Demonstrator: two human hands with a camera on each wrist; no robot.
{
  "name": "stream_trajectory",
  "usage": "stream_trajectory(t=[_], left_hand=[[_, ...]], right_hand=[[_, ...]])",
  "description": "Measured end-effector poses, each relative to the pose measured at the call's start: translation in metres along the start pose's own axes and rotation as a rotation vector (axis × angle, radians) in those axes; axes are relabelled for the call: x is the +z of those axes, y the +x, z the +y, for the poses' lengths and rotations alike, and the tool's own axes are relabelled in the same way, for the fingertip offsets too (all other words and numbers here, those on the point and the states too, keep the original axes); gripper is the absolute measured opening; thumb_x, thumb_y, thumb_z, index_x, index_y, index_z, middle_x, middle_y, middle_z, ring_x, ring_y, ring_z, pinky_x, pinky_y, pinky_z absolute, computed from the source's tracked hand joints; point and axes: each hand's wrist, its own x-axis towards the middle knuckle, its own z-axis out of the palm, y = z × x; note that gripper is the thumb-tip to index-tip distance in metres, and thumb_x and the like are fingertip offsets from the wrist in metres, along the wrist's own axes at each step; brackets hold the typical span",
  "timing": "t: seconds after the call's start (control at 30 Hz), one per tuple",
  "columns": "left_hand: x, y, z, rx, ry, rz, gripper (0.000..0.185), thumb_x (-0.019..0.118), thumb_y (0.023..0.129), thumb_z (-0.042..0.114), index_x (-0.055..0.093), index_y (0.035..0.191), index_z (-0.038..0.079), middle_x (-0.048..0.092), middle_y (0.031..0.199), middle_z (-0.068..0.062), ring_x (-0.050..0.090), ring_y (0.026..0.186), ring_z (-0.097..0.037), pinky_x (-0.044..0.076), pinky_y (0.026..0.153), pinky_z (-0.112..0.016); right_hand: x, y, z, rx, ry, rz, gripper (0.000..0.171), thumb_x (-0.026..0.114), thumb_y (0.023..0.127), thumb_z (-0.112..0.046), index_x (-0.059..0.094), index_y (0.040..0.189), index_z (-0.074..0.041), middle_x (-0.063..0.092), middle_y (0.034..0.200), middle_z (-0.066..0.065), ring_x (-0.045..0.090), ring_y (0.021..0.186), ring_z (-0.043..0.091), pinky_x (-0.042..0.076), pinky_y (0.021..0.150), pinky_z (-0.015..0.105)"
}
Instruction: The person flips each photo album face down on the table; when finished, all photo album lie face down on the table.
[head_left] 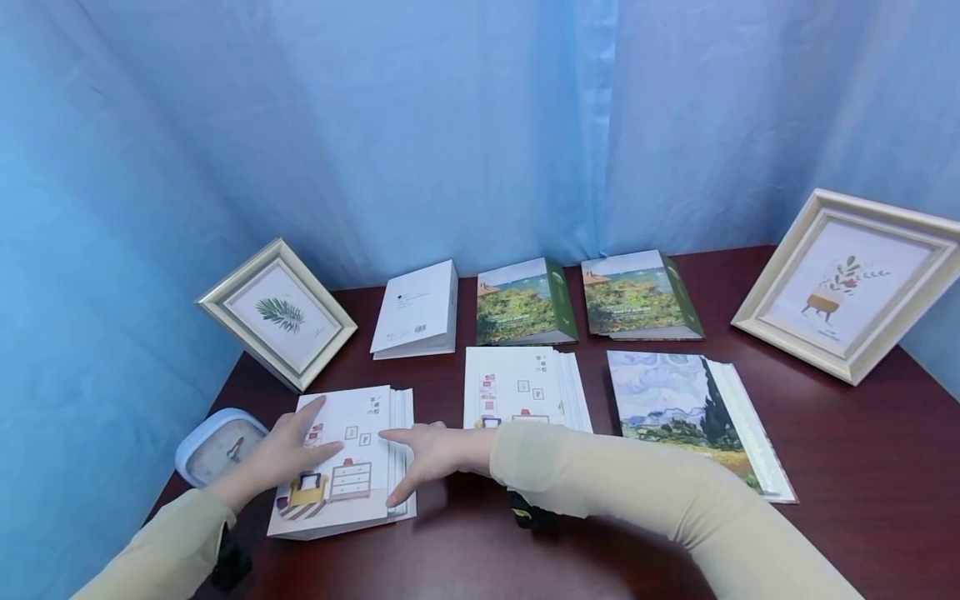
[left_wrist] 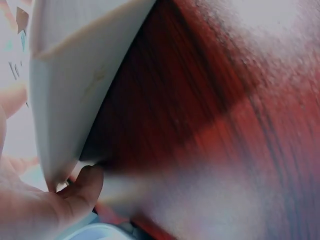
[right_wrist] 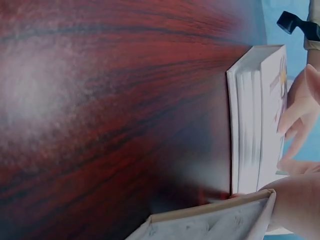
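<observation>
A white photo album [head_left: 352, 483] with a drawn dresser and armchair on its cover lies at the front left of the table. My left hand [head_left: 288, 454] holds it at the spine side: two digits lie over the cover, and a fingertip [left_wrist: 90, 182] curls at the lower spine edge. At the album's opposite edge is my right hand [head_left: 427, 454], its visible digits spread and fairly straight, touching the cover and page side. The right wrist view shows the album's page edges [right_wrist: 247, 130] end-on; part of my right hand there is cut off by the frame.
A similar white album [head_left: 517, 375] lies partly behind my right forearm. Farther right is a landscape-painted album [head_left: 660, 400]. Along the back stand a white album [head_left: 416, 304] and two green albums [head_left: 517, 304]. Picture frames [head_left: 277, 317] flank them; a blue clock [head_left: 221, 446] sits left.
</observation>
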Motion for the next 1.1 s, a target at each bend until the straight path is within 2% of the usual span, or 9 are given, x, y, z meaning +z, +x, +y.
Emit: stream_trajectory(t=[0.2,0.37,0.47,0.57,0.7,0.87,1.0,1.1], left_hand=[[0.0,0.006,0.005,-0.017,-0.006,0.021,0.092,0.065,0.086,0.048,0.02,0.149,-0.002,0.03,0.139,-0.038,0.043,0.115,-0.046,0.038,0.096,-0.064],[-0.001,0.012,0.01,-0.057,-0.05,0.027,0.087,0.064,0.087,0.046,0.022,0.149,0.001,0.029,0.144,-0.035,0.038,0.124,-0.047,0.032,0.102,-0.064],[-0.003,0.016,0.015,-0.092,-0.111,0.035,0.083,0.064,0.088,0.043,0.024,0.149,0.004,0.027,0.147,-0.031,0.033,0.129,-0.047,0.029,0.105,-0.064],[-0.006,0.019,0.019,-0.105,-0.153,0.041,0.078,0.063,0.089,0.04,0.026,0.149,0.005,0.028,0.148,-0.03,0.033,0.13,-0.046,0.028,0.105,-0.063],[-0.009,0.021,0.024,-0.083,-0.186,0.012,0.078,0.063,0.09,0.037,0.025,0.149,0.005,0.025,0.149,-0.031,0.031,0.131,-0.047,0.027,0.105,-0.064],[-0.013,0.023,0.03,0.0,-0.217,-0.033,0.082,0.063,0.089,0.038,0.019,0.151,0.007,0.017,0.152,-0.029,0.026,0.134,-0.046,0.022,0.107,-0.066],[-0.019,0.024,0.036,0.028,-0.22,-0.023,0.081,0.062,0.091,0.037,0.017,0.152,0.008,0.016,0.153,-0.028,0.023,0.135,-0.046,0.019,0.108,-0.066],[-0.025,0.024,0.04,0.025,-0.206,0.002,0.08,0.061,0.091,0.037,0.017,0.152,0.008,0.018,0.152,-0.028,0.029,0.133,-0.046,0.025,0.106,-0.064]], right_hand=[[0.001,0.001,-0.003,-0.028,-0.068,-0.026,0.084,0.082,0.071,-0.037,0.041,0.144,-0.029,0.038,0.149,0.007,0.031,0.137,0.028,0.032,0.108,0.036],[0.002,0.0,-0.005,-0.038,-0.07,-0.045,0.082,0.081,0.073,-0.035,0.041,0.144,-0.026,0.036,0.149,0.01,0.032,0.136,0.027,0.033,0.108,0.032],[0.0,-0.001,-0.005,-0.026,-0.03,-0.047,0.082,0.08,0.073,-0.034,0.041,0.145,-0.024,0.036,0.15,0.008,0.032,0.138,0.024,0.032,0.11,0.032],[-0.002,0.0,-0.004,-0.009,0.064,-0.04,0.082,0.081,0.074,-0.031,0.041,0.145,-0.02,0.039,0.149,0.003,0.033,0.138,0.018,0.03,0.111,0.029],[-0.006,0.002,-0.002,0.02,0.134,-0.009,0.081,0.081,0.074,-0.028,0.043,0.144,-0.015,0.044,0.146,0.001,0.038,0.134,0.013,0.032,0.109,0.026],[-0.011,0.005,0.0,0.054,0.067,0.04,0.082,0.08,0.074,-0.034,0.043,0.143,-0.014,0.046,0.144,0.004,0.04,0.132,0.015,0.033,0.109,0.025],[-0.015,0.007,0.002,0.051,0.079,0.047,0.083,0.079,0.074,-0.037,0.042,0.144,-0.014,0.045,0.145,0.006,0.04,0.132,0.015,0.033,0.109,0.026],[-0.019,0.008,0.004,0.048,0.134,0.045,0.083,0.079,0.075,-0.037,0.04,0.146,-0.018,0.043,0.146,0.005,0.041,0.13,0.015,0.034,0.108,0.03]])
